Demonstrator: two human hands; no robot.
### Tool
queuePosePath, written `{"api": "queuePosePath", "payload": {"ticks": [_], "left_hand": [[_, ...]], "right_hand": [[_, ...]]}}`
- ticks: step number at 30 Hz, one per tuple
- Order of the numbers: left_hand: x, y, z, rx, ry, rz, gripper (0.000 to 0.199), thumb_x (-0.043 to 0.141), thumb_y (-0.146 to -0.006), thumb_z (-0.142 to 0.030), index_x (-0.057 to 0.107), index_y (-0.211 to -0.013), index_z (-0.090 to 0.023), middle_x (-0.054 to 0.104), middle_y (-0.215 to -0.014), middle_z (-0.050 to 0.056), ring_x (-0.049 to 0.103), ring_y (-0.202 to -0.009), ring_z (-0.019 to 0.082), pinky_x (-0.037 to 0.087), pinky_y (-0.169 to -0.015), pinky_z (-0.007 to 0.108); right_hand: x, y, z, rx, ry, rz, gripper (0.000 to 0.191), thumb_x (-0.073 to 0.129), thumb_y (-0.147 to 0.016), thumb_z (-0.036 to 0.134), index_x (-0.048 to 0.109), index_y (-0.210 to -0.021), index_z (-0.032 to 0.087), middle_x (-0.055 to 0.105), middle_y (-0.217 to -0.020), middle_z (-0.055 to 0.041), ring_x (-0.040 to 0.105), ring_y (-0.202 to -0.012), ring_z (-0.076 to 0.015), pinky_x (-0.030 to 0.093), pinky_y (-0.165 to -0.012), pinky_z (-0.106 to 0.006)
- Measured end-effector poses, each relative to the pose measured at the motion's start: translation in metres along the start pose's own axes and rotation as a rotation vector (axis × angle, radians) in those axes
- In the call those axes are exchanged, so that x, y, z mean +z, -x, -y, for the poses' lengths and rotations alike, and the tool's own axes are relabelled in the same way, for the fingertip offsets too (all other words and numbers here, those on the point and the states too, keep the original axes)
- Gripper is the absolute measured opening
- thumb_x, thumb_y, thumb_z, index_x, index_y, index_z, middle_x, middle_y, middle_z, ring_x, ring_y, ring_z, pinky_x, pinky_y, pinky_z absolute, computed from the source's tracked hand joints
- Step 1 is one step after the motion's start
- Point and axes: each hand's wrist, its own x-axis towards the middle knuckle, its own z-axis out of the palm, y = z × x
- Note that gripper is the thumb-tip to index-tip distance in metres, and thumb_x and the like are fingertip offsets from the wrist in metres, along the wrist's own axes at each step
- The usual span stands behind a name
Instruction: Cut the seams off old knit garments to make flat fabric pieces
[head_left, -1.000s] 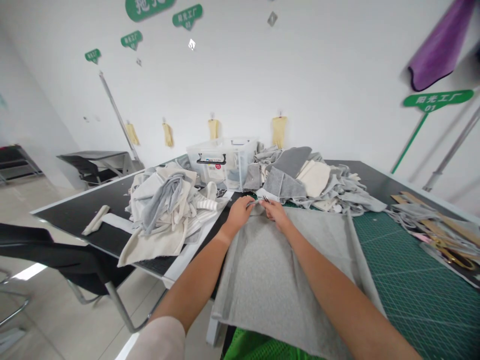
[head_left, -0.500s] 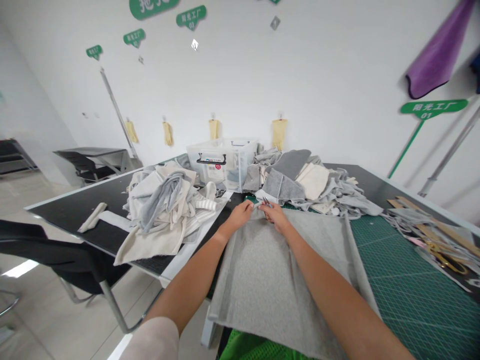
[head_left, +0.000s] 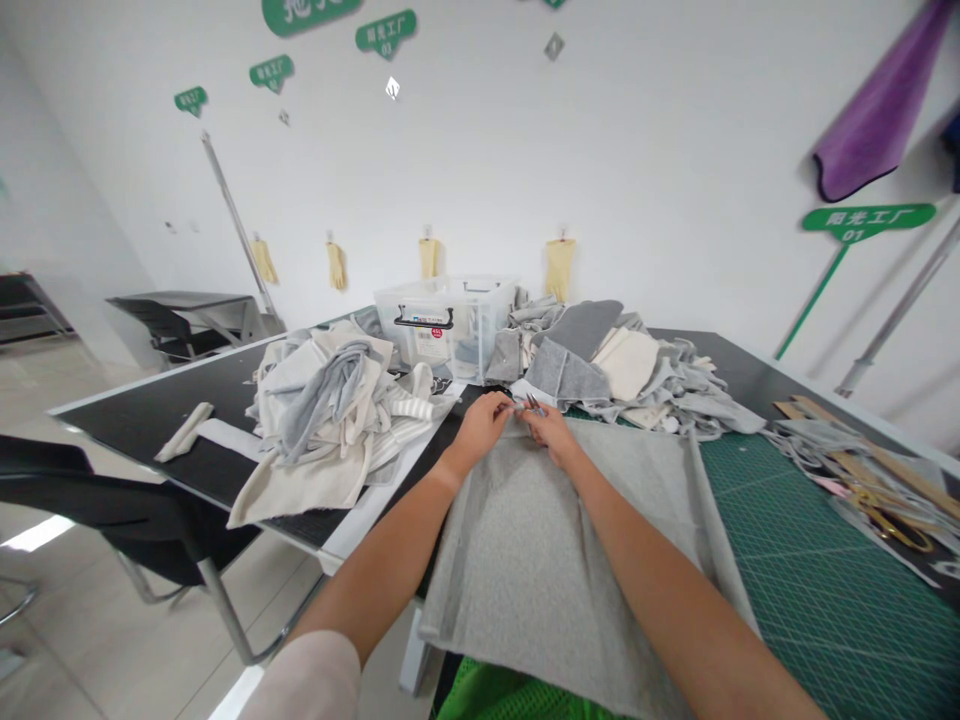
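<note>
A large grey cloth (head_left: 540,560) is spread over the near part of the table and hangs over its front edge. At the cloth's far left corner, my left hand (head_left: 486,420) is closed, its fingers pinching the fabric. Just right of it, my right hand (head_left: 547,428) is closed around a small metal tool (head_left: 533,403), which looks like snips with the tips pointing up and away. The fingertips of both hands nearly meet at the corner.
A pile of cloths (head_left: 330,390) lies at the left, a clear plastic box (head_left: 450,325) behind. More cloth scraps (head_left: 600,360) are heaped beyond my hands. A green cutting mat (head_left: 810,560) reaches right, towards gold-handled scissors (head_left: 900,525). A black chair (head_left: 135,510) stands at left.
My left hand has shifted slightly up and its fingers have curled in more at the cloth's corner. My right hand has barely moved.
</note>
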Motion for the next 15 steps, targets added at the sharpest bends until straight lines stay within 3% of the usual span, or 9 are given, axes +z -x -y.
{"api": "queuePosePath", "payload": {"ticks": [5, 11, 15], "left_hand": [[0.013, -0.003, 0.023, -0.161, 0.131, 0.061, 0.022, 0.048, -0.098, -0.029, 0.066, -0.101, -0.016, 0.07, -0.092, 0.004, 0.062, -0.082, 0.016, 0.047, -0.078, 0.026], [0.018, -0.003, 0.028, -0.153, 0.145, 0.065, 0.029, 0.043, -0.1, -0.036, 0.064, -0.095, -0.017, 0.067, -0.089, 0.003, 0.06, -0.083, 0.015, 0.045, -0.076, 0.024], [0.014, 0.002, 0.018, -0.134, 0.14, 0.062, 0.025, 0.055, -0.095, -0.041, 0.061, -0.105, -0.019, 0.065, -0.083, 0.0, 0.059, -0.073, 0.013, 0.045, -0.071, 0.023]], "right_hand": [[0.0, 0.003, 0.004, 0.01, -0.001, 0.005, 0.057, 0.08, -0.066, 0.049, 0.065, -0.112, 0.019, 0.031, -0.046, 0.0128, 0.021, -0.039, -0.006, 0.012, -0.04, -0.021], [0.001, 0.002, 0.005, 0.03, -0.007, 0.01, 0.045, 0.077, -0.069, 0.049, 0.062, -0.099, 0.019, 0.037, -0.049, 0.0113, 0.024, -0.04, -0.0049, 0.013, -0.04, -0.02], [0.001, 0.0, 0.001, 0.051, 0.01, 0.015, 0.034, 0.072, -0.073, 0.046, 0.056, -0.09, 0.02, 0.034, -0.049, 0.0116, 0.021, -0.039, -0.0049, 0.012, -0.039, -0.02]]}}
